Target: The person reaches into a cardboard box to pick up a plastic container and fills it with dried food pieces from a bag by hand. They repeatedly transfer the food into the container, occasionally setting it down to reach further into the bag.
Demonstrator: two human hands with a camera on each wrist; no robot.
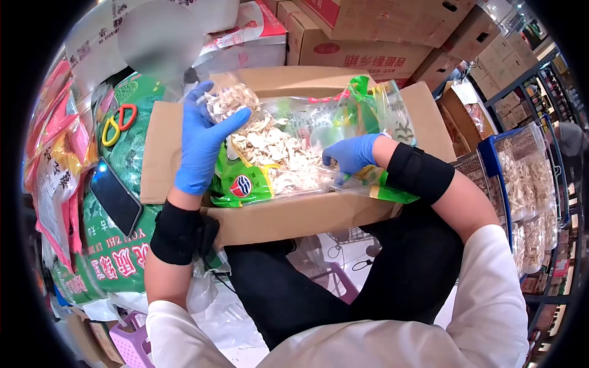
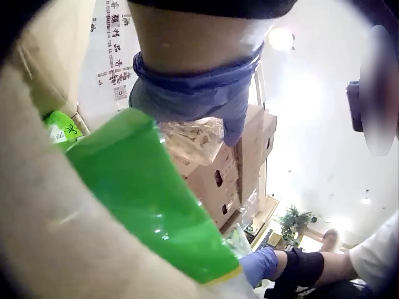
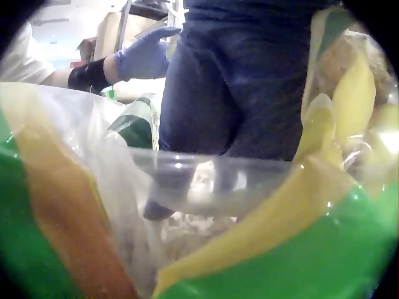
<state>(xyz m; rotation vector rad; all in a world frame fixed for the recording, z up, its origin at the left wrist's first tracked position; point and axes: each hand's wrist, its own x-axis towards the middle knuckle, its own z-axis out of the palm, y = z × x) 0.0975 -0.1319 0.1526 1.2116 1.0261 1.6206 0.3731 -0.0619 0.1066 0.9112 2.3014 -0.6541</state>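
L hand point(image 1: 205, 144), blue glove, has a clear packet point(image 1: 233, 103) btwn thumb & fingers: thumb stretched out wide on the near side, fingers up along the far-left side, so grip is wide, not pinched tight. Packet is thin shiny film, bulging & rounded, w/ pale, curly dried slices showing thru. It's held up over the L end of the big bag; its long axis I can't tell.

R hand point(image 1: 353, 153), also blue glove, is over the R part of the bag's loose slices, fingers bent & pointing L/down; can't tell if they have hold of any.

Big bag point(image 1: 242, 187): crinkly clear plastic w/ glossy green & yellow printed parts, round red/blue logo at near-L corner. Lies in the open carton point(image 1: 294, 219), long axis running L–R, far-R end angled a bit away from the person. Dried slices point(image 1: 276, 150) inside are cream/off-white, thin, brittle-looking, irregular.

Carton is matte brown cardboard, rectangular, flaps folded out, just beyond the person's knees. To its L: green sack point(image 1: 110, 218), woven-looking, w/ black phone point(image 1: 115, 196) & scissors point(image 1: 119, 124), red/yellow handles, on top.
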